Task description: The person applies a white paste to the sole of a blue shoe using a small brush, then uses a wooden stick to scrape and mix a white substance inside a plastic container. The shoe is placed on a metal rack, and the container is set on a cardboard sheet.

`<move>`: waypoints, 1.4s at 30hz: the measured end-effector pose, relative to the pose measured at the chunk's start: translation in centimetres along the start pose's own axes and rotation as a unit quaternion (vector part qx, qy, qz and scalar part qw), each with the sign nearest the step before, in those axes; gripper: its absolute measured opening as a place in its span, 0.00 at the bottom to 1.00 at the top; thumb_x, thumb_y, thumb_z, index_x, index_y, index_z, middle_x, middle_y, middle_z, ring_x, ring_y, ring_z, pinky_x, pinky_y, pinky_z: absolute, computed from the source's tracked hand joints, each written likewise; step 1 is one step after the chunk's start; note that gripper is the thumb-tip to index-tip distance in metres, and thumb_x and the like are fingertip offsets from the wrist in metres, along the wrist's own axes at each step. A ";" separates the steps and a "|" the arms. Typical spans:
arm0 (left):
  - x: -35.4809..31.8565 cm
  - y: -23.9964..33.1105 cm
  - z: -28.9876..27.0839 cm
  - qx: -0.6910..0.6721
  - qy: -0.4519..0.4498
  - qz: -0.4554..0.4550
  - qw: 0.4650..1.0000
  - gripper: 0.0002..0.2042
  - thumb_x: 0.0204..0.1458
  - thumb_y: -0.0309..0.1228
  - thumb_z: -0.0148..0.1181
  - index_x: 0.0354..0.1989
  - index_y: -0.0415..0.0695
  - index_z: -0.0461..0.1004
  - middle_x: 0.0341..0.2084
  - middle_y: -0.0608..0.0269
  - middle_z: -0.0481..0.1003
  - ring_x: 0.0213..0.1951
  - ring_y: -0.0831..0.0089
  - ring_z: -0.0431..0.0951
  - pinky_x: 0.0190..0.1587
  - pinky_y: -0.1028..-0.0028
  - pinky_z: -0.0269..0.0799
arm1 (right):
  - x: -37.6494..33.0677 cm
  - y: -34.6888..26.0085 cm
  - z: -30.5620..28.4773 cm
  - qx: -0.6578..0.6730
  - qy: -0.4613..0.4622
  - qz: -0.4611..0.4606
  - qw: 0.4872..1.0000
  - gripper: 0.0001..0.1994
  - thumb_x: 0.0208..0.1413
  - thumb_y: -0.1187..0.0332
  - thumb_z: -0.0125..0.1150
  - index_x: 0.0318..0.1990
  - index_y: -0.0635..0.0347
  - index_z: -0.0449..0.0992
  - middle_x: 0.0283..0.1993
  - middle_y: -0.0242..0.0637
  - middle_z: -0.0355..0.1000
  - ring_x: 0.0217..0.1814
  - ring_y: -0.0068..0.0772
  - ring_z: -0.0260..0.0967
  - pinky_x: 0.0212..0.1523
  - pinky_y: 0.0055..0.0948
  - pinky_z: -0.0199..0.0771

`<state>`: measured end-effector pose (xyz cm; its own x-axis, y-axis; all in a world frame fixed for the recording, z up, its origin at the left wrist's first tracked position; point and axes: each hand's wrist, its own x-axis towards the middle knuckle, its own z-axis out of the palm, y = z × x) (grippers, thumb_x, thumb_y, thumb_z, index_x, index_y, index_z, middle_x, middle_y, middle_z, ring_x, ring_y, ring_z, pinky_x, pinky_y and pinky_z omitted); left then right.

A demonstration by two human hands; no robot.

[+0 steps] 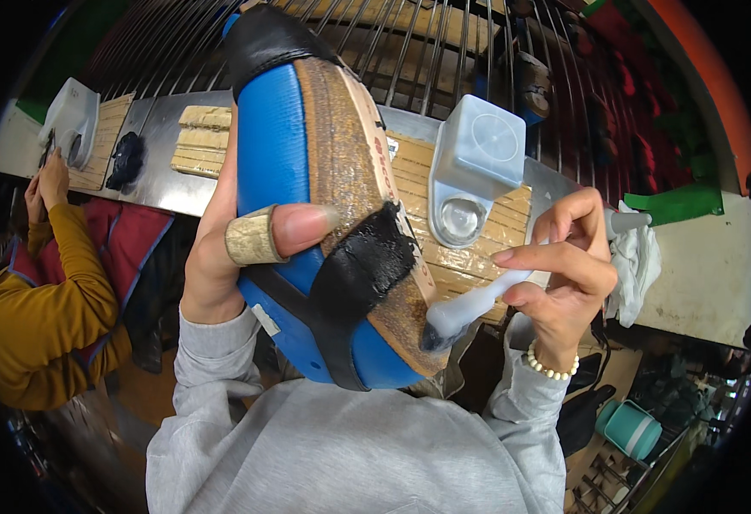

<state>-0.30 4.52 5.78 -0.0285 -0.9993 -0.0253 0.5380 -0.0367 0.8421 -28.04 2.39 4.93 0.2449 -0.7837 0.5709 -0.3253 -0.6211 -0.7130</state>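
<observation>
The right hand (564, 265) made the working grip: thumb and fingers pinched the pale handle of a brush (469, 307), whose dark tip met the near end of the blue shoe form (271, 128). A light, pencil-like pinch seemed right there, since steering mattered more than force. The left hand (212, 274) made the other grip, wrapped round the form's left side with its thumb laid across the front; its fingers were mostly hidden behind. That thumb, ringed by a tan wrap (250, 238), rested on the cork edge (341, 150), just above the black strap (371, 265).

The form was held up off the desk (157, 190), tilted so the cork faced the wearer (a sensible angle, as the whole band lay in sight). Good work probably called for short strokes along the cork, a sparing load on the bristles, and a clean stop before the blue side and the strap. The thumb tip was best lifted clear of any wet stretch.

Right of the form, a translucent container (482, 141) stood on taped cardboard (521, 214), with a white cloth (635, 265) farther right. Well left of it, a co-worker's mustard sleeve (80, 257) showed.
</observation>
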 end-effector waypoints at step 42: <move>-1.8 -4.7 -0.3 -0.260 0.063 -0.390 0.881 0.25 0.54 0.32 0.67 0.60 0.37 0.70 0.49 0.50 0.79 0.47 0.63 0.82 0.53 0.65 0.81 | 3.3 1.9 0.2 0.106 -0.097 -0.107 0.984 0.30 0.11 0.47 0.86 0.30 0.51 0.89 0.35 0.27 0.56 0.37 0.28 0.59 0.34 0.24 0.57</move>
<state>-2.48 6.46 1.70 -0.4841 -0.6599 -0.5746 0.7108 -0.6795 0.1815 -27.70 -1.34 5.42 0.4638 -0.6100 0.6425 -0.0555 -0.7438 -0.6661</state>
